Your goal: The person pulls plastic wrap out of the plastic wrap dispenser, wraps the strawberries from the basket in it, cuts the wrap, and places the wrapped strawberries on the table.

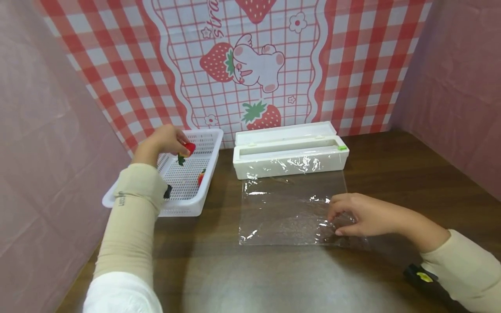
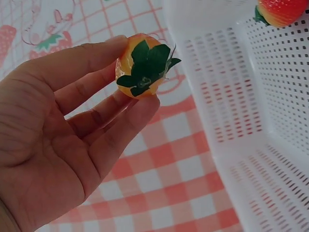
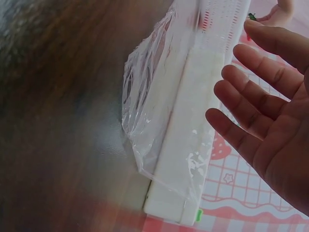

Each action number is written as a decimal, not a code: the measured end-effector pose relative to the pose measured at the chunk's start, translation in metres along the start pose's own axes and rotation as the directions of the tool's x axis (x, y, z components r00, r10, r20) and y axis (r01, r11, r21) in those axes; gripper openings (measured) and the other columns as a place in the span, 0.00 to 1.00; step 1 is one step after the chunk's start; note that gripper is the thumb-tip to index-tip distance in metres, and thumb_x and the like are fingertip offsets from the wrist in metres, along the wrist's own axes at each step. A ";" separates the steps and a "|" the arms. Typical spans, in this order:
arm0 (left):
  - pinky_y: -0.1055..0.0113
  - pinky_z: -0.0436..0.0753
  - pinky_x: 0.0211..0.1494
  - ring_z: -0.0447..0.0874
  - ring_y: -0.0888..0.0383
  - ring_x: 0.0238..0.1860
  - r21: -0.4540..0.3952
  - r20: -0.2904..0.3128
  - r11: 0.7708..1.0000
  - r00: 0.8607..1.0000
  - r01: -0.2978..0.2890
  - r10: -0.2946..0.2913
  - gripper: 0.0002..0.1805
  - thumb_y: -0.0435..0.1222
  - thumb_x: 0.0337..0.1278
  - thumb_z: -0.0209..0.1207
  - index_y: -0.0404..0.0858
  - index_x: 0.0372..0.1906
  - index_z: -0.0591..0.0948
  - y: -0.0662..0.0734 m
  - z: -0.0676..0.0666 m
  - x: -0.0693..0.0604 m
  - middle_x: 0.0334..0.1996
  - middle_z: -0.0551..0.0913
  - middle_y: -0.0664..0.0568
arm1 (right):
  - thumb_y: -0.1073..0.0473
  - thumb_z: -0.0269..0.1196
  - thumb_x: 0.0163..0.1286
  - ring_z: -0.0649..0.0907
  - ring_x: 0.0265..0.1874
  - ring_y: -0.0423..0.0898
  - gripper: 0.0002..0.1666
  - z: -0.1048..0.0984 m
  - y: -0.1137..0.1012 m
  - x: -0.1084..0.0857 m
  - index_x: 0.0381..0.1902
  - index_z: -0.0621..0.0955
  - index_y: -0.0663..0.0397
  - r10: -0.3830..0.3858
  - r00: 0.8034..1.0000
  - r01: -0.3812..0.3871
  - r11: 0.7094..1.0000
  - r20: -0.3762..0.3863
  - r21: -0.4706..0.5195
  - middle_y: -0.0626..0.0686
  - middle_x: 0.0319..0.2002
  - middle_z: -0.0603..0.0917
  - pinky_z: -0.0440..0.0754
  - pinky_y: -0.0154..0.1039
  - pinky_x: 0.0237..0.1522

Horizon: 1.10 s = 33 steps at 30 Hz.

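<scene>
My left hand (image 1: 166,139) pinches a strawberry (image 1: 189,149) above the white basket (image 1: 213,169); in the left wrist view the hand (image 2: 63,121) holds the strawberry (image 2: 145,67) between thumb and fingertips, green leaves facing the camera. Another strawberry (image 1: 201,178) lies in the basket. Clear plastic film (image 1: 282,213) stretches from the white box (image 1: 291,163) toward the front over the table. My right hand (image 1: 368,215) hovers at or over the film's right edge, fingers relaxed and slightly bent; in the right wrist view the hand (image 3: 275,106) grips nothing.
The white box's lid (image 1: 285,132) stands raised at the back, with a green piece (image 1: 342,148) at the box's right end. A checkered strawberry cloth (image 1: 360,65) hangs behind. Pink cloth walls (image 1: 462,87) flank the brown wooden table (image 1: 242,278).
</scene>
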State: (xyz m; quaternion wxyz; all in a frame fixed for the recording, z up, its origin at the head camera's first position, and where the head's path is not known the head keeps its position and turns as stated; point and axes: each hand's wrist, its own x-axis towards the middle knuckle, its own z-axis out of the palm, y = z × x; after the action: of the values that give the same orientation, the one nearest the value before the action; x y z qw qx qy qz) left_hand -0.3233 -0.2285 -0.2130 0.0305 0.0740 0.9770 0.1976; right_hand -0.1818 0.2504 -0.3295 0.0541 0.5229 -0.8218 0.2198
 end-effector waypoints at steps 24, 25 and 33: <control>0.59 0.85 0.42 0.80 0.51 0.44 0.083 0.007 0.913 0.916 -0.399 0.400 0.21 0.35 0.47 0.73 0.39 0.50 0.85 0.065 0.018 -0.038 0.43 0.85 0.49 | 0.60 0.75 0.53 0.80 0.41 0.38 0.16 0.000 -0.007 -0.003 0.40 0.84 0.46 0.102 0.993 -0.102 0.995 0.052 -0.011 0.38 0.43 0.78 0.83 0.42 0.43; 0.60 0.85 0.42 0.80 0.52 0.44 0.089 0.012 0.906 0.910 -0.414 0.415 0.22 0.36 0.46 0.73 0.39 0.51 0.85 0.068 0.020 -0.040 0.44 0.85 0.49 | 0.60 0.75 0.54 0.80 0.41 0.38 0.15 0.000 -0.007 -0.003 0.40 0.84 0.46 0.105 0.993 -0.105 0.994 0.054 -0.009 0.39 0.43 0.78 0.83 0.43 0.43; 0.64 0.83 0.42 0.79 0.55 0.40 0.143 0.077 0.825 0.837 -0.547 0.541 0.20 0.37 0.47 0.73 0.39 0.49 0.86 0.089 0.039 -0.052 0.41 0.84 0.51 | 0.59 0.74 0.55 0.81 0.41 0.37 0.15 0.002 -0.006 -0.004 0.40 0.84 0.46 0.097 0.994 -0.098 0.995 0.057 0.005 0.38 0.42 0.78 0.83 0.42 0.42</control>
State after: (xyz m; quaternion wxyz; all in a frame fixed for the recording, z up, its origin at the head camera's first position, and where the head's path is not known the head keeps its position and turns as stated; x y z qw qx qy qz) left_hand -0.2568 -0.1402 -0.2127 -0.0169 0.3547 0.9273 0.1181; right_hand -0.1746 0.2509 -0.3309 0.0180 0.4883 -0.8467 0.2107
